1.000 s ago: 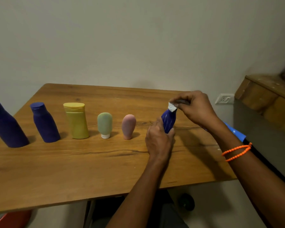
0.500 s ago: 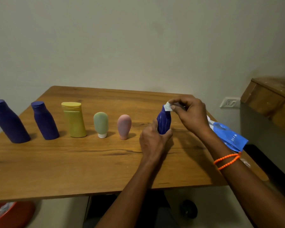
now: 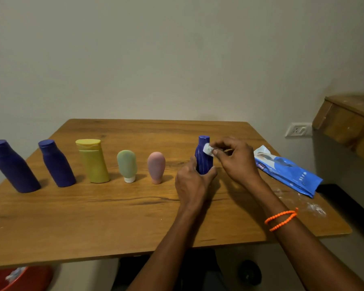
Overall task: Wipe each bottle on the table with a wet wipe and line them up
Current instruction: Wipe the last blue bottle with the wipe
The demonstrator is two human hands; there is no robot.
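Blue bottle stands upright on the table toward its right edge; the left hand is wrapped around its lower part, and the right hand pinches a small wet wipe against its shoulder. Five more bottles stand in one row to the left, the pink bottle nearest. A blue wipes pack lies flat at the right edge.

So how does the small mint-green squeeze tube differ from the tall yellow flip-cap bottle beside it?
The mint-green squeeze tube is shorter and rounder than the tall yellow flip-cap bottle. The tube stands on its white cap, cap down; the bottle's cap is on top. Both stand untouched in the row on the wooden table.
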